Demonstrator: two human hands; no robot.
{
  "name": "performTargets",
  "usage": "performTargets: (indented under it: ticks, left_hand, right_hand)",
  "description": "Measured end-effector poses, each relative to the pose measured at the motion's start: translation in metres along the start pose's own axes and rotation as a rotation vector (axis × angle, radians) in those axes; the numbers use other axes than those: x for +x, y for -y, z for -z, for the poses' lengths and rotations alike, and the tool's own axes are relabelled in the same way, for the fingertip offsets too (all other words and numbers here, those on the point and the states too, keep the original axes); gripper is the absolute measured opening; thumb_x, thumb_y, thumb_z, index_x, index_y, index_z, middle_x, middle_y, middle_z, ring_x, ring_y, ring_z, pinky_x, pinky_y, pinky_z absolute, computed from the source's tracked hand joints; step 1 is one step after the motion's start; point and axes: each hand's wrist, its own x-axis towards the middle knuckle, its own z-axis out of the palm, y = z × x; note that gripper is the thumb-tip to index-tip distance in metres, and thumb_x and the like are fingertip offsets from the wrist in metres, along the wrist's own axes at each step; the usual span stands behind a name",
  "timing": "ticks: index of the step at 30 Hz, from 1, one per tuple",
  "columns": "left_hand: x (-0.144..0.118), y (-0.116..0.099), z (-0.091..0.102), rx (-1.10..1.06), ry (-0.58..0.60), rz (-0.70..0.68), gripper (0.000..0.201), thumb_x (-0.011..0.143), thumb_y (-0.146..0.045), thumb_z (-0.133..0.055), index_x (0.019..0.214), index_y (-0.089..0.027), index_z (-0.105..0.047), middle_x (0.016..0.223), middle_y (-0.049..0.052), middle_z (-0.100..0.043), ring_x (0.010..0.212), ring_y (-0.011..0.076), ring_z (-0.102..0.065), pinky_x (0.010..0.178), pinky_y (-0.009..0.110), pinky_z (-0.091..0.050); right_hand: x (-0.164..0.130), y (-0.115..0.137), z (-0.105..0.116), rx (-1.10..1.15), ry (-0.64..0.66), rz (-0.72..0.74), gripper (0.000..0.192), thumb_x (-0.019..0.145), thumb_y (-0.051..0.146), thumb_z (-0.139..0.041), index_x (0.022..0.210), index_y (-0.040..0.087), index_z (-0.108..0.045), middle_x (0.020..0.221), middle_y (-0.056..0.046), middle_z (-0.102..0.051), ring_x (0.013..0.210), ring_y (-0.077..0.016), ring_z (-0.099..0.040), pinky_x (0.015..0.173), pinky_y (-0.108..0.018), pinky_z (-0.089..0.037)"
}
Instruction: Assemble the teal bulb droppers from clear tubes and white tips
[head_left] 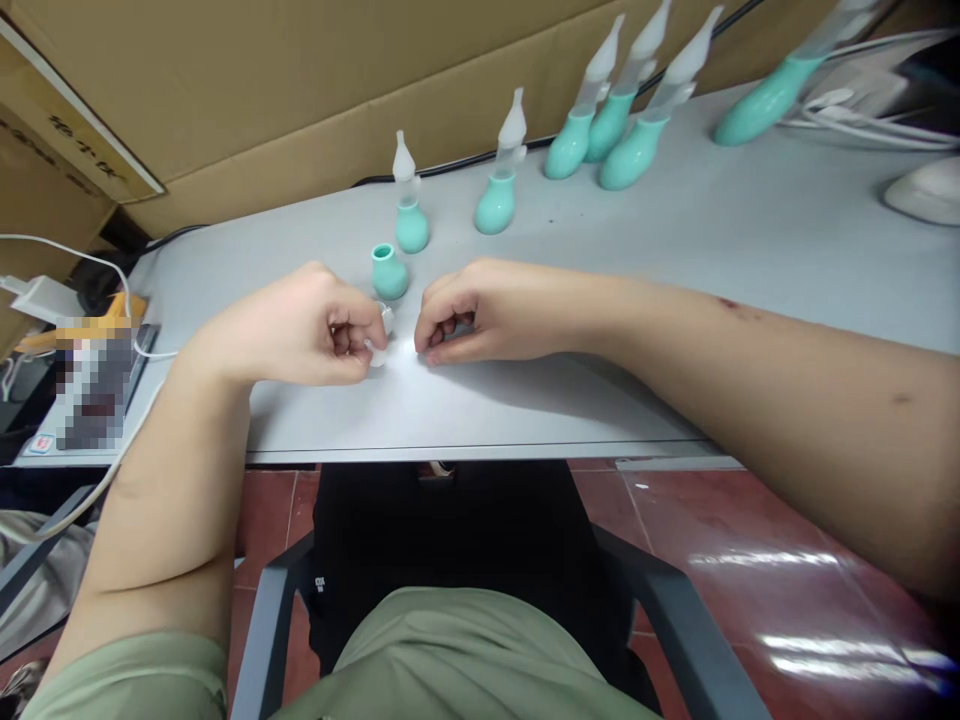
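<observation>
A small clear plastic piece [381,335] is pinched in the curled fingers of the left hand [300,325], near the front edge of the grey worktop [750,260]; the right hand [480,312] rests just beside it with fingers curled under, and whether it grips anything cannot be told. Just behind the hands stands an uncapped teal bulb [389,271], and further back a row of teal bulbs with frosted tips [600,110] runs toward the far right corner. Cardboard boxes [262,90] line the far edge, their printed writing too blurred to read.
</observation>
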Motion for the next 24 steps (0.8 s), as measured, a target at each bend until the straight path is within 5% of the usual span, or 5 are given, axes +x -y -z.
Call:
performTargets:
  ticks: [5, 11, 17, 21, 24]
  left_hand:
    - [-0.010, 0.018, 0.014, -0.052, 0.125, -0.055, 0.019, 0.090, -0.021, -0.088, 0.105, -0.030, -0.095, 0.068, -0.006, -0.081, 0.048, 0.0111, -0.063, 0.048, 0.027, -0.048]
    - [-0.007, 0.024, 0.006, -0.052, -0.311, -0.066, 0.032, 0.105, -0.065, -0.099, 0.103, -0.035, -0.092, 0.061, -0.005, -0.060, 0.049, 0.0097, -0.033, 0.047, 0.038, -0.029]
    - [0.038, 0.071, 0.023, 0.063, -0.662, 0.021, 0.077, 0.105, -0.107, -0.085, 0.121, -0.032, -0.085, 0.092, -0.007, -0.076, 0.075, 0.0069, -0.052, 0.065, 0.037, -0.043]
    - [0.093, 0.108, 0.033, 0.099, -0.571, 0.272, 0.087, 0.074, -0.056, -0.125, 0.143, -0.028, -0.080, 0.129, 0.001, -0.089, 0.082, 0.0122, -0.055, 0.074, 0.040, -0.053]
    - [0.121, 0.114, 0.028, 0.056, -0.511, 0.289, 0.079, 0.064, -0.031, -0.114, 0.138, -0.029, -0.085, 0.132, 0.006, -0.094, 0.083, 0.0208, -0.071, 0.074, 0.042, -0.056]
  right_hand:
    - [-0.003, 0.000, 0.003, 0.037, -0.021, -0.028, 0.011, 0.094, 0.016, -0.100, 0.101, 0.025, -0.097, 0.087, 0.001, -0.085, 0.082, -0.0178, -0.073, 0.079, -0.035, -0.055]
    - [-0.007, 0.010, 0.010, 0.199, -0.251, -0.100, 0.021, 0.100, 0.032, -0.100, 0.085, 0.025, -0.086, 0.073, 0.001, -0.069, 0.074, -0.0172, -0.059, 0.073, -0.038, -0.046]
    - [-0.008, 0.012, 0.017, 0.166, -0.462, -0.136, 0.048, 0.100, 0.059, -0.105, 0.079, 0.030, -0.073, 0.069, -0.001, -0.054, 0.092, -0.0259, -0.055, 0.091, -0.046, -0.049]
    - [-0.006, 0.007, 0.021, 0.106, -0.492, -0.091, 0.057, 0.099, 0.072, -0.102, 0.076, 0.032, -0.068, 0.072, -0.004, -0.056, 0.093, -0.0280, -0.054, 0.091, -0.048, -0.048]
    - [-0.005, 0.008, 0.022, 0.070, -0.520, -0.084, 0.057, 0.098, 0.072, -0.101, 0.076, 0.032, -0.068, 0.075, -0.005, -0.058, 0.088, -0.0266, -0.051, 0.086, -0.049, -0.046]
